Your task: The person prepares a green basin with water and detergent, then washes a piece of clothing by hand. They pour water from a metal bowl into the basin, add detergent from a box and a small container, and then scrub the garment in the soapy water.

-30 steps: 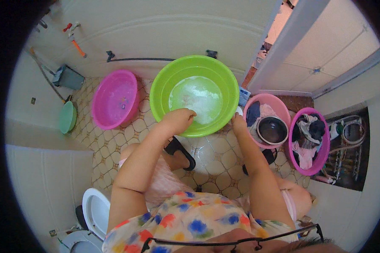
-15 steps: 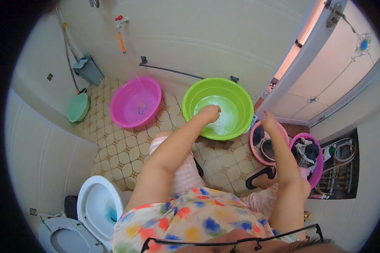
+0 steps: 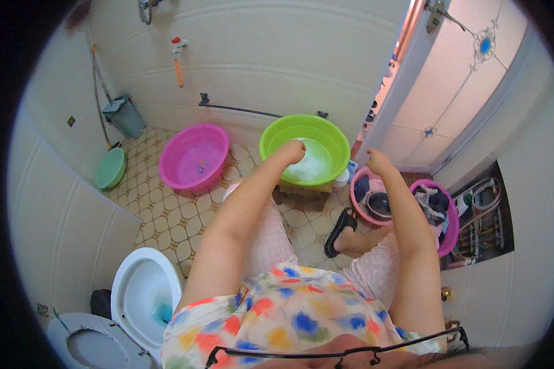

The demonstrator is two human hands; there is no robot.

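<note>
Lime-green plastic forms the wide basin (image 3: 308, 127), raised on a low brown stand (image 3: 301, 197) near the far edge of the tiled floor (image 3: 166, 227). I note white, foamy water (image 3: 317, 166) in it. Through the head camera I find the left hand (image 3: 291, 151) over the near left part of its rim; I cannot tell whether it touches. The palm is turned from my view, so I cannot tell whether it is closed or gripping anything. I record the right hand (image 3: 377, 162) raised, in my view, at the far edge of the salmon-pink tub (image 3: 354, 200). Its palm is likewise hidden, and I cannot state whether it is open, closed or holding something.

Inside the salmon-pink tub I list dark fabric (image 3: 361, 186) and a dark-centred bowl (image 3: 378, 205). Just beside the lime-green basin's right side are a blue-and-white packet (image 3: 352, 166) and a white container (image 3: 341, 179). Toward the floor's right edge, a magenta tub (image 3: 452, 234) holds mixed clothes (image 3: 433, 206). Left of the stand, a magenta basin (image 3: 177, 154) sits on the tiles; small items (image 3: 202, 167) in it are unidentifiable. At the floor's far left corner I see a grey dustpan (image 3: 124, 117), with a small mint-green basin (image 3: 111, 168) nearer.
</note>
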